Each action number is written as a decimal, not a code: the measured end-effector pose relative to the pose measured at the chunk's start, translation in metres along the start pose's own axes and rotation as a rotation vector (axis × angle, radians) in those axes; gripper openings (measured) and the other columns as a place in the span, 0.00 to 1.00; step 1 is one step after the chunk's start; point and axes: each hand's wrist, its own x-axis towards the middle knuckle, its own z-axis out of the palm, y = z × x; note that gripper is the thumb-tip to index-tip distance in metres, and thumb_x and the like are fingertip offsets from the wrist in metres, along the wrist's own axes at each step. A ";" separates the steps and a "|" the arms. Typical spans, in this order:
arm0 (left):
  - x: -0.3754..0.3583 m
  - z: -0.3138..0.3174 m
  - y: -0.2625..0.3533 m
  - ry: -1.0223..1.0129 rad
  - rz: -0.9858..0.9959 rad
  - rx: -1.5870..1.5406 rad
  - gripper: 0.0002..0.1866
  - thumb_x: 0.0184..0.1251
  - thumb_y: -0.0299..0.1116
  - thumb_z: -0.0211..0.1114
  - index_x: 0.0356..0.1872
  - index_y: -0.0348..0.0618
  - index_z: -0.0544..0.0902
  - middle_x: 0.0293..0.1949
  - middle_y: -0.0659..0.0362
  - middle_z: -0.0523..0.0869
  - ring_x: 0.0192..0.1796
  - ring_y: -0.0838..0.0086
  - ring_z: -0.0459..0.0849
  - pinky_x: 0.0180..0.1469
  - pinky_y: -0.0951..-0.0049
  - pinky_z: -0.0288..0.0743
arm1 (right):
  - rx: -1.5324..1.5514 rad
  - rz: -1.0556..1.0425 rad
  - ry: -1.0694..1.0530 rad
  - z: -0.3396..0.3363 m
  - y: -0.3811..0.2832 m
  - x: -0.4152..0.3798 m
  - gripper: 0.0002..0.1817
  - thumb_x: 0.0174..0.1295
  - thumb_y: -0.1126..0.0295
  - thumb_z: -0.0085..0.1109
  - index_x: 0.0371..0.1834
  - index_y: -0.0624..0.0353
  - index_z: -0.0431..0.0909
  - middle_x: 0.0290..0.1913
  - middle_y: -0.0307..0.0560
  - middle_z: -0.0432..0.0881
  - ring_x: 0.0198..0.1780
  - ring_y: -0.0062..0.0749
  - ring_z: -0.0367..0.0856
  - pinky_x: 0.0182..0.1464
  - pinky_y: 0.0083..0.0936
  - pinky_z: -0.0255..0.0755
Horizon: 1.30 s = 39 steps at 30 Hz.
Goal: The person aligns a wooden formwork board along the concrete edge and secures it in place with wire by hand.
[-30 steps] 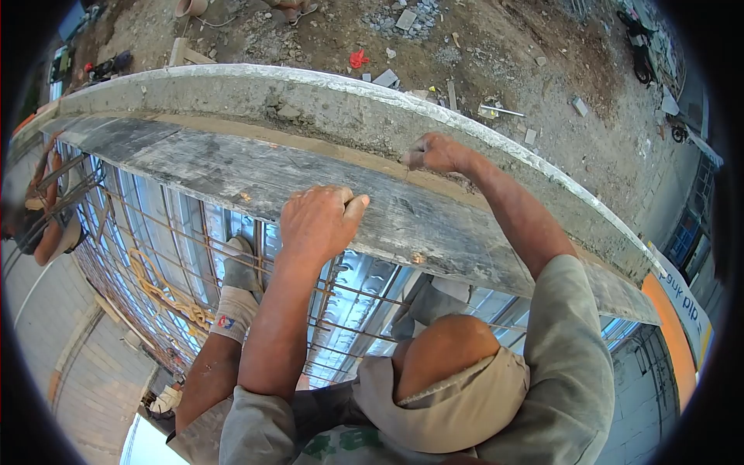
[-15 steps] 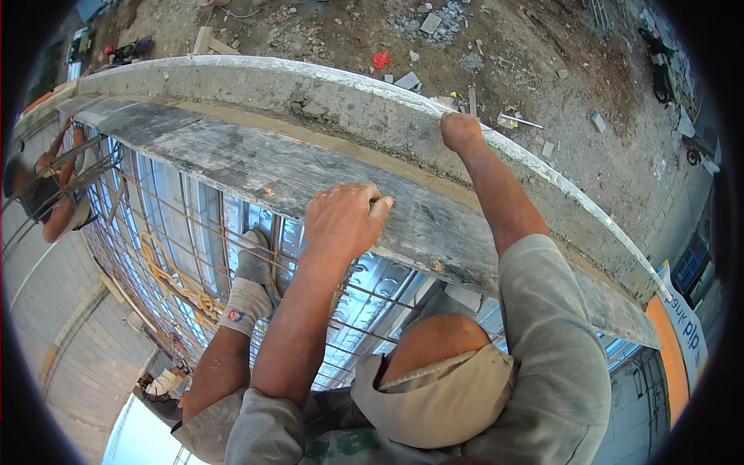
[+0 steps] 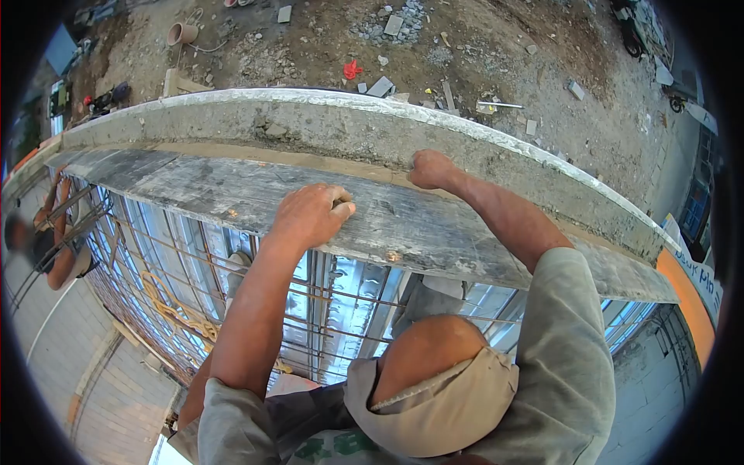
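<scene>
My left hand (image 3: 310, 215), its fingers curled under and the thumb a little apart, is over the dark wooden board (image 3: 194, 184); whatever it grips, if anything, is hidden. My right hand (image 3: 432, 169) is closed in a fist above the line where the board's far side meets a strip of sand-coloured material (image 3: 325, 163). Anything inside that fist is out of sight. Beyond runs a rough concrete ledge (image 3: 341, 132) with a white outer rim.
Under the board lie steel bars (image 3: 294, 293) over shiny corrugated metal sheets (image 3: 337, 310), with a yellow rope (image 3: 174, 306). Another person (image 3: 62, 240) is at the far left. Past the ledge, the ground drops lower, with rubble (image 3: 391, 23) and a red bag (image 3: 353, 70).
My right hand has come back from the white rim toward the board. My left hand has shifted slightly left. The view has tilted, and my foot is now mostly hidden behind my left arm.
</scene>
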 end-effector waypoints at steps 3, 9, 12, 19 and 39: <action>0.039 0.008 0.017 -0.138 0.155 0.081 0.20 0.64 0.48 0.57 0.50 0.49 0.83 0.52 0.50 0.82 0.55 0.57 0.78 0.58 0.58 0.70 | 0.061 -0.002 0.069 0.006 0.030 0.008 0.18 0.52 0.64 0.53 0.38 0.68 0.83 0.44 0.63 0.82 0.48 0.54 0.81 0.51 0.41 0.74; 0.117 0.032 0.045 -0.345 0.136 0.239 0.21 0.65 0.48 0.57 0.52 0.48 0.82 0.53 0.49 0.82 0.57 0.56 0.78 0.60 0.58 0.69 | 0.395 0.050 0.129 -0.026 0.051 -0.015 0.35 0.56 0.40 0.57 0.42 0.69 0.81 0.46 0.62 0.82 0.52 0.53 0.79 0.53 0.41 0.73; 0.117 0.044 0.054 -0.342 0.117 0.259 0.20 0.65 0.48 0.58 0.52 0.49 0.82 0.52 0.49 0.82 0.56 0.56 0.79 0.59 0.58 0.69 | 0.363 0.276 0.352 -0.031 0.057 -0.016 0.38 0.60 0.36 0.50 0.48 0.67 0.78 0.47 0.61 0.82 0.53 0.53 0.79 0.53 0.41 0.73; 0.108 0.045 0.038 -0.252 0.145 0.154 0.18 0.66 0.45 0.57 0.50 0.48 0.82 0.49 0.49 0.83 0.54 0.56 0.80 0.57 0.57 0.70 | 0.067 0.359 0.227 -0.020 0.065 -0.014 0.31 0.69 0.46 0.39 0.57 0.65 0.71 0.51 0.59 0.81 0.55 0.50 0.79 0.55 0.43 0.73; 0.136 0.050 0.026 -0.466 -0.023 0.182 0.31 0.61 0.33 0.57 0.68 0.55 0.66 0.70 0.54 0.65 0.70 0.63 0.65 0.69 0.59 0.60 | 0.224 -0.140 0.099 0.033 0.043 0.000 0.23 0.65 0.49 0.52 0.56 0.50 0.78 0.54 0.50 0.80 0.55 0.50 0.77 0.57 0.40 0.70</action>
